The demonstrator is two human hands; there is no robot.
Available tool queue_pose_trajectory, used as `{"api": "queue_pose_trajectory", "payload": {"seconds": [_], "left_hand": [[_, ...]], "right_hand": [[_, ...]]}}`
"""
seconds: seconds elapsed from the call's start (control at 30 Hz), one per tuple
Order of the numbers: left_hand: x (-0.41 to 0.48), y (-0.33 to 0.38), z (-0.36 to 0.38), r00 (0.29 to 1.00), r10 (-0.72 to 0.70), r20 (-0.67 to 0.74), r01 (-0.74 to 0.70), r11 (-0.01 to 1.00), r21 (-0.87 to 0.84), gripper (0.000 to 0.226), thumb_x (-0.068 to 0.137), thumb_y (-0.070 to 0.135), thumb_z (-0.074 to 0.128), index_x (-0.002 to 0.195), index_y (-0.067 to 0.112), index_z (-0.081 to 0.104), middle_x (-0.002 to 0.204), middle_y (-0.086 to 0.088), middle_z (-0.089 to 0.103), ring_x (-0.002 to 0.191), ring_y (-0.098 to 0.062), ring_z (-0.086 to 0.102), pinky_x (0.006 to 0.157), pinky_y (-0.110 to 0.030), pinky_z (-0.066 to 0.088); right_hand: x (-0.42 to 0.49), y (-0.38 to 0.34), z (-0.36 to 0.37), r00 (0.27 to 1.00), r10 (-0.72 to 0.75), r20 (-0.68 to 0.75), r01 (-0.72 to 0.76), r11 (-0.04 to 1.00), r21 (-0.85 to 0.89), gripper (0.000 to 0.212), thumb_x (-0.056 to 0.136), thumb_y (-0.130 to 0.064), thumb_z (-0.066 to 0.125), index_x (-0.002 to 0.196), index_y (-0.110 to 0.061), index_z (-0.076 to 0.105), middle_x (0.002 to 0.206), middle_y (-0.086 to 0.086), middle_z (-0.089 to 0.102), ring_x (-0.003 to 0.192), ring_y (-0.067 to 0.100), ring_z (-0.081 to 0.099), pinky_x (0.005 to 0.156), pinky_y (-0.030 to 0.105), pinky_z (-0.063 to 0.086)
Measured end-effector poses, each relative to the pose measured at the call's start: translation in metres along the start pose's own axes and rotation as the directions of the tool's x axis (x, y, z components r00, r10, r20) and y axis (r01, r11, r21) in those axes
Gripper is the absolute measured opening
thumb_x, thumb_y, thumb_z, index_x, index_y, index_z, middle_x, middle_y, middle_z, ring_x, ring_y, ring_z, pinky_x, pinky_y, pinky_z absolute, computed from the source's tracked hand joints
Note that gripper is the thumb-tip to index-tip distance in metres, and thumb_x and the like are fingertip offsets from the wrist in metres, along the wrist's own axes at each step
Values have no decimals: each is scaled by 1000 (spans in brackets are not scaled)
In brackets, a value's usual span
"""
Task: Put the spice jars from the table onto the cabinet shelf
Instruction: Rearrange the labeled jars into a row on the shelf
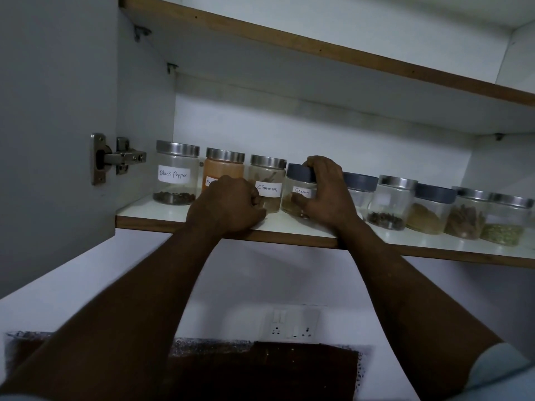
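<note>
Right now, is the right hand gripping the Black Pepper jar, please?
No, the right hand grips the dark-lidded Garam jar; the Black Pepper jar stands untouched at the far left.

left hand, right hand: bare | forearms: bare | right sleeve: pale blue, short

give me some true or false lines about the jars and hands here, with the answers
1. The right hand grips the Garam jar. True.
2. The Black Pepper jar has a dark grey lid. False: its lid is silver metal.
3. The left hand holds the Cinnamon jar. False: it rests on the front edge of the shelf with its fingers curled, holding nothing.
4. The Cinnamon jar stands between the orange powder jar and the Garam jar. True.
</note>
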State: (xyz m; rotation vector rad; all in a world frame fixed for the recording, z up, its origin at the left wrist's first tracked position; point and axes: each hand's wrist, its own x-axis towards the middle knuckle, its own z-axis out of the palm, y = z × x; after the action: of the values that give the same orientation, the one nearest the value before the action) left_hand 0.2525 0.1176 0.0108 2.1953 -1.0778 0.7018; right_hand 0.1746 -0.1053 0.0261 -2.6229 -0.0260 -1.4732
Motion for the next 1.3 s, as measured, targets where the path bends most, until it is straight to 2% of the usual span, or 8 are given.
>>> {"api": "queue_pose_trajectory", "payload": {"seconds": [0.47, 0.67, 0.9, 0.97, 1.07, 1.13, 1.2, 1.3], "left_hand": [[0, 1, -1, 1000, 5, -1, -5, 1000, -12, 17, 80, 39, 75, 70, 26, 68, 68, 9, 65, 68, -8, 61, 68, -29, 54], [1, -2, 2, 999, 31, 5, -31, 999, -14, 16, 81, 39, 75, 77, 24, 72, 68, 10, 61, 69, -7, 59, 63, -25, 45], [7, -7, 3, 999, 39, 1, -39, 999, 8, 17, 80, 41, 75, 82, 23, 74, 70, 8, 61, 68, -7, 55, 59, -24, 39], [3, -8, 3, 999, 40, 4, -40, 999, 23, 17, 81, 41, 72, 78, 24, 73, 74, 5, 67, 71, -11, 60, 61, -26, 43], [-1, -9, 3, 999, 38, -11, -38, 997, 60, 21, 84, 42, 69, 80, 22, 75, 76, 3, 71, 69, -11, 61, 67, -30, 53], [0, -6, 3, 998, 57, -6, -57, 996, 72, 23, 87, 43, 68, 86, 23, 78, 81, 2, 74, 69, -8, 60, 66, -28, 51], [-2, 1, 2, 995, 94, 16, -95, 992, 78, 22, 89, 44, 68, 90, 25, 79, 84, 5, 74, 72, -7, 60, 61, -24, 43], [-6, 17, -2, 996, 57, 69, -54, 998, -36, 22, 89, 45, 70, 70, 34, 68, 70, 17, 65, 68, -3, 59, 56, -22, 35]], "right_hand": [[-2, 0, 1, 997, 66, 35, -66, 998, 23, 75, 68, -31, 83, 131, -12, 48, 133, 3, 48, 117, 19, 50, 97, 31, 45], [-3, 2, 2, 987, 132, 88, -134, 991, 23, 94, 71, -39, 79, 150, -12, 36, 156, 6, 35, 139, 22, 40, 106, 22, 30], [-3, -8, -5, 985, 160, 71, -159, 987, -20, 102, 81, -36, 76, 162, -20, 16, 169, 7, 12, 153, 23, 19, 115, 30, 25], [-10, -13, -12, 994, 112, -11, -113, 991, -71, 92, 87, -41, 72, 160, -18, 22, 167, 8, 18, 151, 24, 24, 113, 30, 26], [-24, -9, -36, 987, 13, -161, -42, 984, -173, 65, 92, -43, 64, 147, -15, 43, 152, 7, 43, 137, 22, 43, 109, 34, 41], [-32, 8, -59, 974, 35, -224, -87, 970, -228, 59, 90, -46, 65, 139, -17, 51, 142, 6, 51, 128, 21, 46, 103, 38, 46], [-36, 31, -80, 972, 121, -200, -177, 940, -291, 63, 87, -52, 67, 137, -18, 52, 139, 6, 53, 126, 24, 46, 100, 38, 45], [-35, 55, -93, 981, 194, -11, -186, 923, -338, 67, 84, -59, 69, 134, -18, 53, 133, 7, 54, 119, 26, 51, 90, 36, 46]]}}
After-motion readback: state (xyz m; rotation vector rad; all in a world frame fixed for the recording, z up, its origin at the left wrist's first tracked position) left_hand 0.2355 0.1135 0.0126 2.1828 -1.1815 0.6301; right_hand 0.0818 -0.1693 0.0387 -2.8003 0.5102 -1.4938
